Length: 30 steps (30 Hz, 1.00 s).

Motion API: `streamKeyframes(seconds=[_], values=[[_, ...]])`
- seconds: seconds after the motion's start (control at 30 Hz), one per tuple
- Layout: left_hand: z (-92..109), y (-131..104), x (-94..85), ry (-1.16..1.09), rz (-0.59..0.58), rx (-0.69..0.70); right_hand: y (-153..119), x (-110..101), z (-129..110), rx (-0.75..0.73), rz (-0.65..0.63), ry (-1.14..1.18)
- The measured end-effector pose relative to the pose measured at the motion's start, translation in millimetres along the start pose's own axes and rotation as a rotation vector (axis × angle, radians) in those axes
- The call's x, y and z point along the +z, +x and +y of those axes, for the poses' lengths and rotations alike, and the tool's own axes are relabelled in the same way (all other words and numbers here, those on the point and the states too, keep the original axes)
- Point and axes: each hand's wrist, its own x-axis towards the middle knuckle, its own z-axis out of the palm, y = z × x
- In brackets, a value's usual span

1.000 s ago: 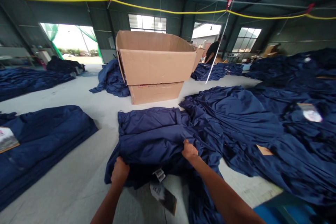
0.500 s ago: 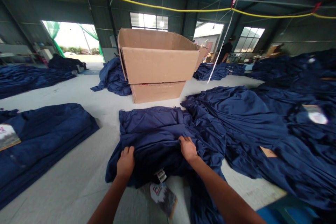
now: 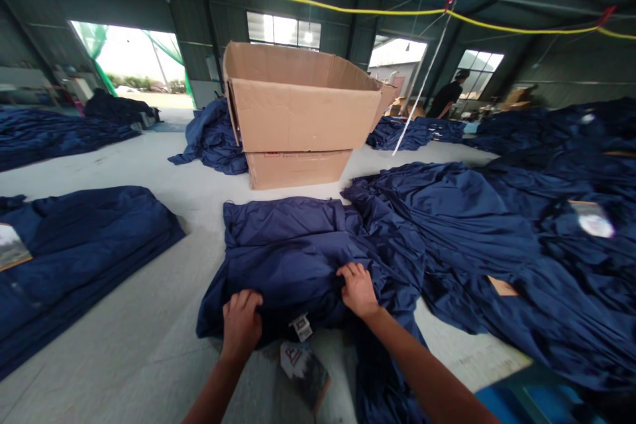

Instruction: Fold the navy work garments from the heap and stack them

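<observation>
A navy blue garment (image 3: 288,265), partly folded over and creased, lies on the pale surface in front of me. My left hand (image 3: 242,323) is closed on the fold at its near left side, fingers curled over the cloth. Farther right, my right hand (image 3: 358,288) has its fingers bent into the same fold; the fingertips are partly hidden in the fabric. Between my wrists a small white label (image 3: 301,327) shows at the garment's near edge. Just below it hangs a printed hang tag (image 3: 304,371), slightly blurred.
A large open cardboard box (image 3: 303,112) stands beyond the garment. Navy garments lie in heaps on the right (image 3: 472,232) and on the left (image 3: 84,258). A blue object (image 3: 536,397) is at the lower right. A yellow cable (image 3: 328,6) runs overhead. A person (image 3: 447,96) is in the background.
Both hands have moved slightly down towards me, drawing the fold of the garment nearer and smoothing its top. The person in the background leans more to the right.
</observation>
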Motion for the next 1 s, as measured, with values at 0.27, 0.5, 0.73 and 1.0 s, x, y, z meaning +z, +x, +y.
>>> streamKeyframes(seconds=[0.27, 0.5, 0.73, 1.0], values=[[42.2, 12.1, 15.5, -0.054, -0.257, 0.197, -4.3, 9.8, -56.8, -0.300, -0.191, 0.172], [37.7, 21.2, 9.8, -0.110, -0.170, 0.158, 4.5, 13.2, -74.2, -0.258, -0.208, 0.136], [40.1, 14.9, -2.2, -0.034, -0.202, 0.211, 15.3, 12.1, -88.3, -0.289, -0.185, -0.021], [35.4, 11.4, -11.9, -0.013, -0.314, 0.209, 0.0, 8.2, -66.5, -0.229, -0.310, 0.009]])
